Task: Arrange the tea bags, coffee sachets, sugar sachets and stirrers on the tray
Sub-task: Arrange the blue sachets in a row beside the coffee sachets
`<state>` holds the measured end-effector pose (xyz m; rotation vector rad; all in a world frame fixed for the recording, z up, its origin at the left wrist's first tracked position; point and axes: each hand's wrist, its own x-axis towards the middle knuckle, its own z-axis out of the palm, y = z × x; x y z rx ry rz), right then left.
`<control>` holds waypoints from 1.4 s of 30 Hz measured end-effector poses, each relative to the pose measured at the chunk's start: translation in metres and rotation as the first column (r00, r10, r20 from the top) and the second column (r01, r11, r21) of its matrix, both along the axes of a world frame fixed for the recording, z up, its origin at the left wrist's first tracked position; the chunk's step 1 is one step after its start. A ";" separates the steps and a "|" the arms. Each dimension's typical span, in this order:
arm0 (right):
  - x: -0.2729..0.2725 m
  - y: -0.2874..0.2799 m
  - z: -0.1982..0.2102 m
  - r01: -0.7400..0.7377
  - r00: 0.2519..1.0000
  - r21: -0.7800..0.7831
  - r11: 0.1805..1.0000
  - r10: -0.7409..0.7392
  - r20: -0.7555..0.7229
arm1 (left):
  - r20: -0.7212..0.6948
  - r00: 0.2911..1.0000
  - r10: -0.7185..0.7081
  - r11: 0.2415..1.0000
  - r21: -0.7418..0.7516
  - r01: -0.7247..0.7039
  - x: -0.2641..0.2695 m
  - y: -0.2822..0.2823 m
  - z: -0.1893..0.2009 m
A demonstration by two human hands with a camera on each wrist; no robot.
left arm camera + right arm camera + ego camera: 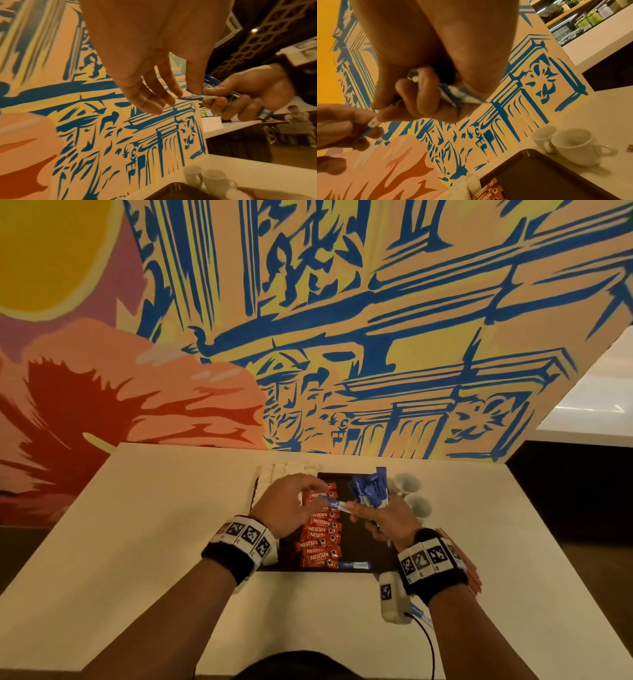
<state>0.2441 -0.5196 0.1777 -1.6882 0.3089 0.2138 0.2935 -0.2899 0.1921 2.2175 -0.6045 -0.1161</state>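
Observation:
A dark tray lies on the white table. A column of red coffee sachets runs down its middle, and white tea bags sit at its far left. One blue sugar sachet lies at the tray's front edge. My right hand grips a bundle of blue sugar sachets above the tray. My left hand pinches the end of a single blue sachet, whose other end sits at the right hand's thumb. Red-brown stirrers lie partly hidden under my right wrist.
Two white cups stand just right of the tray. A painted mural wall rises directly behind the table. A white tagged device with a black cable rests near the front, with a blue sachet beside it.

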 end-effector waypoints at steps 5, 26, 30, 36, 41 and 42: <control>-0.004 0.002 -0.003 -0.017 0.999 -0.011 1.000 0.017 -0.033 | 0.152 0.983 -0.100 0.977 0.202 0.068 -0.012 -0.010 -0.004; -0.018 -0.075 -0.060 0.155 0.933 -0.089 0.984 -0.176 -0.314 | -0.134 0.988 0.080 0.876 0.483 -0.006 -0.005 -0.070 -0.123; -0.013 -0.097 -0.065 0.056 0.932 -0.148 0.987 -0.105 -0.348 | -0.176 0.982 0.064 0.835 0.549 0.044 0.000 -0.102 -0.147; -0.004 -0.116 -0.066 -0.066 0.930 -0.169 0.983 -0.001 -0.368 | -0.182 0.982 0.044 0.750 0.656 0.088 0.007 -0.135 -0.169; 0.014 -0.124 -0.068 -0.128 0.927 -0.169 0.977 0.057 -0.371 | -0.221 0.975 0.031 0.677 0.722 0.142 0.010 -0.143 -0.180; 0.017 -0.125 -0.068 -0.127 0.927 -0.165 0.978 0.058 -0.370 | -0.230 0.972 0.038 0.671 0.727 0.146 0.010 -0.143 -0.182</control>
